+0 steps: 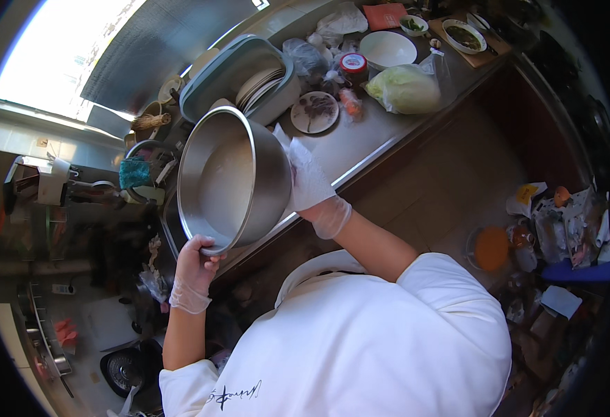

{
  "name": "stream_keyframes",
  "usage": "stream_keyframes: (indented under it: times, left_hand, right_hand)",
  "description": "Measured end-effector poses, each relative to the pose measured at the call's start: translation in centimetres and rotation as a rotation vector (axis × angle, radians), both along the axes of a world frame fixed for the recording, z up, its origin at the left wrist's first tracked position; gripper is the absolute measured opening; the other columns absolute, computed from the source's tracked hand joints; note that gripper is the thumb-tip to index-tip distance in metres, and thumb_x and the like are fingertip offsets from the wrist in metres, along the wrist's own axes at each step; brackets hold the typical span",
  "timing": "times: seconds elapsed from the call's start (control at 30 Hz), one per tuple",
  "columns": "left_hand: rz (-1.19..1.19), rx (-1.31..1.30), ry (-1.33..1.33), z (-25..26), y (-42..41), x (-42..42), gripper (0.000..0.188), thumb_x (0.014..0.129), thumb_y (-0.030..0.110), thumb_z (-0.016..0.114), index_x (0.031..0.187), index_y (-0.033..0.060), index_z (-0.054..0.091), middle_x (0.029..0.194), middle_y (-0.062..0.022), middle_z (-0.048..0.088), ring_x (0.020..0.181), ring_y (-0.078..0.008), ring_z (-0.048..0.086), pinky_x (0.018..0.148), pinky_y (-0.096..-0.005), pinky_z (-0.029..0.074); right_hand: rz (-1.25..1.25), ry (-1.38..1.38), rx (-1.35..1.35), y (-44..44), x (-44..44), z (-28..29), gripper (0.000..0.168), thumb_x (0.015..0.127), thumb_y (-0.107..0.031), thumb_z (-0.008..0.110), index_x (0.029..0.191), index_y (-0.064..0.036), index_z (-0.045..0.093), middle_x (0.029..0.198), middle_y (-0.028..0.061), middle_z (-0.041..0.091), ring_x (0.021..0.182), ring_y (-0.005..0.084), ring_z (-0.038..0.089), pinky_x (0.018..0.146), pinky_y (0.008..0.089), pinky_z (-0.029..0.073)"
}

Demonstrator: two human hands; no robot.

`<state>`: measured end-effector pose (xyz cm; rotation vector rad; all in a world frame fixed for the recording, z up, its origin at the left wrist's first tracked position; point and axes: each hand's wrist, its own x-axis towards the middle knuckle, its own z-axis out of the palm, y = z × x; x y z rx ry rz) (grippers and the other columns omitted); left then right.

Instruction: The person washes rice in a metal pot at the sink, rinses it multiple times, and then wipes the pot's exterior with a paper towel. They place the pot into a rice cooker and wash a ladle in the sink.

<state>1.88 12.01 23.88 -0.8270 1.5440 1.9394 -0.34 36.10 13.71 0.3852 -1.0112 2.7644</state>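
A deep stainless steel basin (268,177) is tilted on its side in front of me, its mouth facing left and its inside bare. My left hand (194,266), in a clear disposable glove, grips the lower rim with the thumb over the edge. On the opposite side, my right hand (313,208), gloved too, presses a white paper towel (305,167) against the basin's outer wall. The towel covers most of that hand's fingers. Behind the basin, a grey-blue plastic dish tub (279,99) holds stacked plates (259,86).
Along the counter (357,146) stand a patterned plate (314,112), a red-lidded jar (353,65), a white bowl (388,49), a bagged cabbage (406,88) and a dish of food (463,37) on a cutting board. A sink edge (168,221) lies left; a wok (127,370) sits lower left.
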Motion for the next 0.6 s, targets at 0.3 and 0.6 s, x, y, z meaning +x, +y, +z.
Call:
stream_keyframes:
  times: [0.3,0.6]
  left_hand:
    - [0.021,-0.18,0.127,-0.3,1.2,2.1,0.008,0.074,0.003,0.049,0.078,-0.0046,0.051,0.057,-0.0086,0.053,0.041,-0.0155,0.052,0.031,-0.0185,0.036]
    - [-0.017,-0.191,0.133,-2.5,0.6,4.3,0.017,0.075,0.005,0.047,0.084,-0.0084,0.053,0.06,-0.0123,0.058,0.042,-0.0167,0.055,0.032,-0.0192,0.037]
  right_hand:
    - [0.698,-0.216,-0.805,-2.6,3.1,-2.9,0.036,0.095,-0.019,0.042,0.127,-0.003,0.044,0.123,0.0088,0.052,0.109,0.0177,0.053,0.091,0.0343,0.047]
    - [-0.027,-0.419,0.244,6.4,-0.7,-6.1,0.021,0.089,-0.007,0.056,0.107,0.001,0.06,0.097,0.0032,0.063,0.087,0.0161,0.06,0.079,0.0295,0.049]
